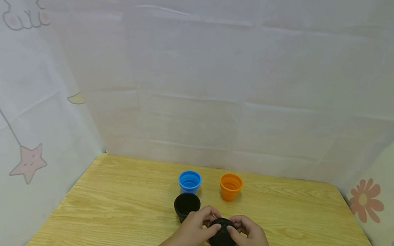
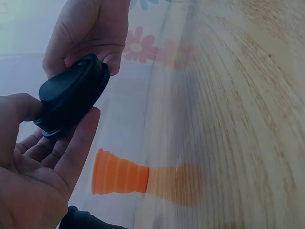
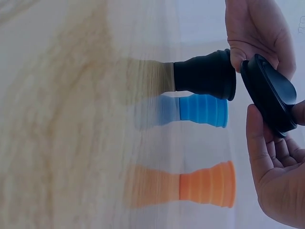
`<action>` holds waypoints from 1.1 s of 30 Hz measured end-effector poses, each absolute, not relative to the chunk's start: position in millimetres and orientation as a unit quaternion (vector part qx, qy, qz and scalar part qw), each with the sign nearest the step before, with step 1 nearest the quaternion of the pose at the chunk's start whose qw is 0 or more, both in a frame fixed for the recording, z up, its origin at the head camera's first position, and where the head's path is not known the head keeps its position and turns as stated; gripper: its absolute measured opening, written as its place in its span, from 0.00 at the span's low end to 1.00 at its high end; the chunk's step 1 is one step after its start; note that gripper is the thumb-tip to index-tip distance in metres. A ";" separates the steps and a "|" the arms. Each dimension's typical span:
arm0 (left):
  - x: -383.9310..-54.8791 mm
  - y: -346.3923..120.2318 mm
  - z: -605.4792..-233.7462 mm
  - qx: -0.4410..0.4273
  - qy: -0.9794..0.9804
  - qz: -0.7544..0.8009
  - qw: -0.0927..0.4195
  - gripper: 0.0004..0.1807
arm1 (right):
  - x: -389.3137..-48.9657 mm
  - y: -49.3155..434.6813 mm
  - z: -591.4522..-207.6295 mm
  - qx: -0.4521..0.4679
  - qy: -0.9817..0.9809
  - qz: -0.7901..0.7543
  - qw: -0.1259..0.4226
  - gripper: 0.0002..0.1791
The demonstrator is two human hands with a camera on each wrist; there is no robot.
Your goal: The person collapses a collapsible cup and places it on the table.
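Observation:
Both hands hold one black collapsed collapsible cup above the table, tilted, near the front. My left hand grips its left side, thumb on the near face and fingers behind. On the opposite side my right hand pinches the rim between thumb and fingers. The left wrist view shows the flattened black cup edge-on between the two hands. Just left of the left hand stands an expanded black cup, upright. Behind it are a blue collapsible cup and, to the right, an orange collapsible cup, both expanded and upright.
The cups stand on a wood-grain table with a glossy surface that mirrors them in the wrist views. A pale cloth backdrop with printed drawings rises behind the table's back edge and along both sides.

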State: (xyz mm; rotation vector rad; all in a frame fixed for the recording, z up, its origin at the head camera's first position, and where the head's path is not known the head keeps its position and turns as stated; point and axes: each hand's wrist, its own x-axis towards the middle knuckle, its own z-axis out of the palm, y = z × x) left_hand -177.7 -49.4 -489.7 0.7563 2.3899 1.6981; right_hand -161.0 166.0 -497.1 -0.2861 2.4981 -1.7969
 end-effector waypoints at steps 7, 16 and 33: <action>-178.8 -55.8 -488.0 0.273 0.769 0.568 0.105 0.19 | -163.0 170.7 -497.7 -0.095 0.788 -0.606 0.047 0.18; -180.5 -56.2 -489.0 0.273 0.764 0.578 0.089 0.19 | -165.7 179.5 -503.6 -0.126 0.739 -0.650 0.124 0.29; -181.6 -57.1 -494.7 0.241 0.739 0.619 0.114 0.18 | -167.0 180.4 -503.4 -0.172 0.711 -0.669 0.132 0.28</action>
